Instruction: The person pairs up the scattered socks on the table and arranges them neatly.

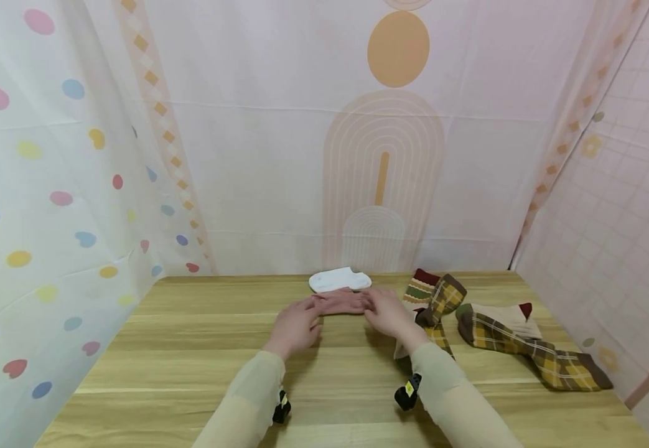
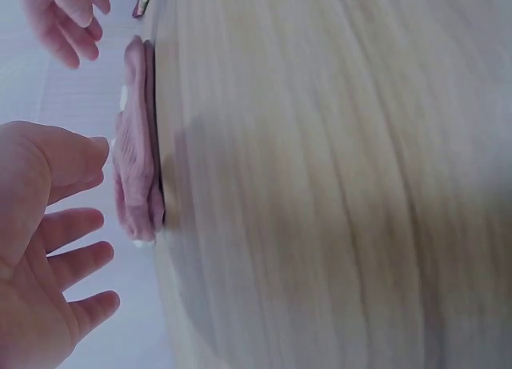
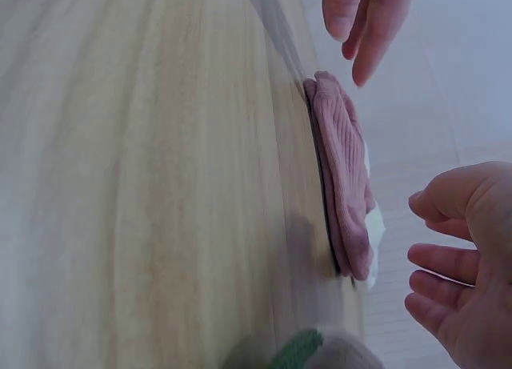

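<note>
A folded pair of dusty-pink ribbed socks (image 1: 340,302) lies flat on the wooden table in the head view. My left hand (image 1: 295,326) is at its left end and my right hand (image 1: 387,311) at its right end. In the left wrist view, the left hand's (image 2: 48,225) fingers are spread and loosely bent, apart from the pink socks (image 2: 138,157). The right wrist view shows the right hand (image 3: 472,257) likewise relaxed, with a gap between its fingertips and the pink socks (image 3: 342,169). Just behind the pink socks lies a white low-cut sock (image 1: 335,279).
To the right, brown-and-yellow plaid socks (image 1: 562,367) lie loosely with a cream sock with a dark red patch (image 1: 517,317). Another plaid sock (image 1: 448,298) overlaps a striped sock (image 1: 419,289) beside my right forearm. Patterned curtains (image 1: 257,174) hang behind the wooden table (image 1: 162,367).
</note>
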A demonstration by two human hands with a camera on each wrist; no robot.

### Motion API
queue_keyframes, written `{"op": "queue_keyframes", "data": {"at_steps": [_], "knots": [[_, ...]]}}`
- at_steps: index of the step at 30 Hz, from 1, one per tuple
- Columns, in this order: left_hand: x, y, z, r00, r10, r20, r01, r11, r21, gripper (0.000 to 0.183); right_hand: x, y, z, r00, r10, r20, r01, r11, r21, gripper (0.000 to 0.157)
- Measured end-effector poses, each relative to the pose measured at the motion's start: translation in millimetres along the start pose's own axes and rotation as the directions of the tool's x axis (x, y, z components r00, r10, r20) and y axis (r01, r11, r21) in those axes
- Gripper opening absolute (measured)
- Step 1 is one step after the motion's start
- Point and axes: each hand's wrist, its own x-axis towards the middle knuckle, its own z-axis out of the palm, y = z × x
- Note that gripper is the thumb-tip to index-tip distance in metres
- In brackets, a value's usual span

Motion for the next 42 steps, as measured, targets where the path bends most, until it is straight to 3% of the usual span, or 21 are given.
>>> {"op": "queue_keyframes", "data": {"at_steps": [7, 11, 16, 33, 42], "knots": [[-8.2, 0.3, -6.8, 0.999, -0.010, -0.045, 0.010, 1.000, -0.002, 0.044, -12.2, -1.1, -10.2, 0.999, 0.028, -0.035, -0.028, 1.000, -0.003, 0.045], [-13.0, 1.3, -7.8, 0.997, 0.012, -0.072, -0.010, 1.000, 0.030, 0.047, -17.4, 1.1, -12.9, 0.997, -0.009, -0.073, 0.006, 0.999, -0.036, 0.045], [-17.8, 3.7, -7.9, 0.998, 0.000, -0.059, 0.004, 0.998, 0.059, 0.051, -24.3, 3.2, -16.0, 0.990, -0.083, -0.113, 0.074, 0.994, -0.083, 0.044], [-27.6, 17.7, -12.7, 0.997, 0.025, -0.071, -0.013, 0.986, 0.166, 0.058, -49.8, 8.2, -34.8, 0.977, -0.191, -0.096, 0.172, 0.968, -0.182, 0.055], [-33.4, 28.1, -16.2, 0.996, 0.054, -0.068, -0.044, 0.988, 0.149, 0.058, -65.4, 20.3, -46.7, 0.975, -0.201, -0.091, 0.179, 0.961, -0.209, 0.057]]}}
